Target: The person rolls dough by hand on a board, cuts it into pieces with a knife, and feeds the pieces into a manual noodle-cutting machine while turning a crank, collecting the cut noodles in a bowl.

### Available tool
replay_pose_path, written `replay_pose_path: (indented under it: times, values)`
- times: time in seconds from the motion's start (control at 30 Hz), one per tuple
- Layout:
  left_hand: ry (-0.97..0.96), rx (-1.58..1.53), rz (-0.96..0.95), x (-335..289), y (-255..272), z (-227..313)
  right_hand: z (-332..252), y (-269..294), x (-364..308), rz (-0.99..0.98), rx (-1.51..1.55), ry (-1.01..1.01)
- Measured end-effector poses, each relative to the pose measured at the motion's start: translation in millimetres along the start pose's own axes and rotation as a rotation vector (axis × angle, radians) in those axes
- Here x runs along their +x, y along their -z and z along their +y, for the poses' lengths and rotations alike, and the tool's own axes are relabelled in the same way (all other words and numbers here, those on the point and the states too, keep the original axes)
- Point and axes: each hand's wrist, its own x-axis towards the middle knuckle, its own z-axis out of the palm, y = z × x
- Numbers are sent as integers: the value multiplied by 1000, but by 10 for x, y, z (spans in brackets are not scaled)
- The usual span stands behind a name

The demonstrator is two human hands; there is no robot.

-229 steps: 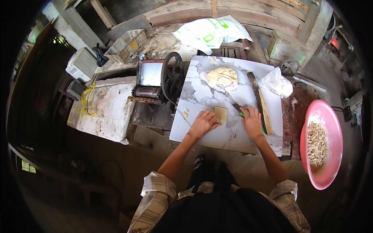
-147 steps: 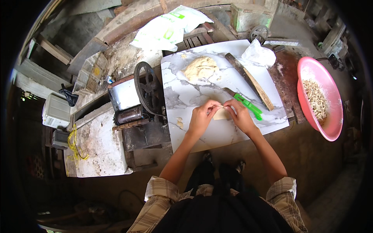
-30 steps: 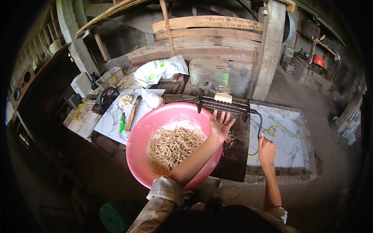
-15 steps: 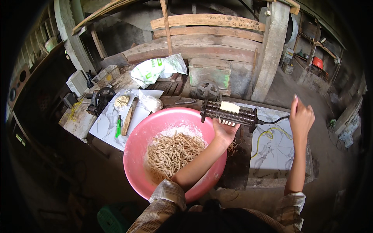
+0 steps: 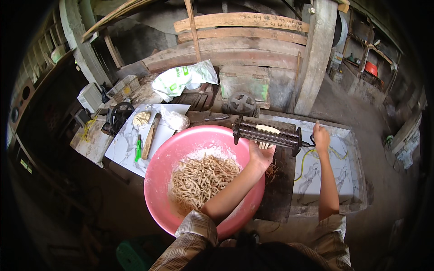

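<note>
A dark hand-cranked noodle cutter (image 5: 275,134) with ridged rollers stands beyond the right rim of a pink basin. Between its rollers sits a pale sheet of dough (image 5: 268,128), and short cut strips (image 5: 265,145) show on the near side. My left hand (image 5: 261,157) reaches over the basin and lies palm up beneath those strips, fingers extended and partly hidden by the cutter. At the cutter's right end my right hand (image 5: 322,137) is closed around the crank handle. Floured brown noodles (image 5: 205,178) lie heaped in the pink basin (image 5: 156,198).
Left of the basin, a marbled board (image 5: 118,151) holds a dough lump (image 5: 141,118), a green-handled knife (image 5: 138,149), a wooden stick (image 5: 150,137) and a plastic bag (image 5: 175,120). A white sack (image 5: 185,81) lies behind. Yellow cord (image 5: 302,167) crosses the marbled tray (image 5: 312,187) at right.
My right hand has swung left and down with the crank toward the cutter. The dough sheet shows less above the rollers. My left hand stays nearly in place.
</note>
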Motion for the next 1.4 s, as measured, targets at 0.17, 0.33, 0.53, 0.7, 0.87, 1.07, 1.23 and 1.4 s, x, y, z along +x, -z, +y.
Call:
replay_pose_path:
  times: [0.17, 0.33, 0.53, 0.7, 0.87, 1.07, 1.23, 1.4]
  values:
    - [34, 17, -7, 56, 92, -13, 196, 8, -894, 22, -104, 92]
    - [39, 30, 28, 138, 136, 7, 15, 542, -1500, -56, -70, 100]
    - [42, 63, 57, 158, 90, -31, -274, 1273, -1701, -104, -17, 117]
    - [29, 79, 84, 198, 94, 7, -562, 1806, -1490, 98, -97, 346]
    - [53, 88, 117, 161, 181, 99, -818, 1892, -801, 402, -205, 430]
    - [71, 150, 49, 17, 228, 33, -855, 1682, -103, 401, -86, 272]
    - [129, 300, 130, -14, 395, 192, -781, 1596, -97, 512, -32, 443]
    - [56, 370, 224, -403, 367, 547, -1041, 1417, -1071, 553, 327, 699]
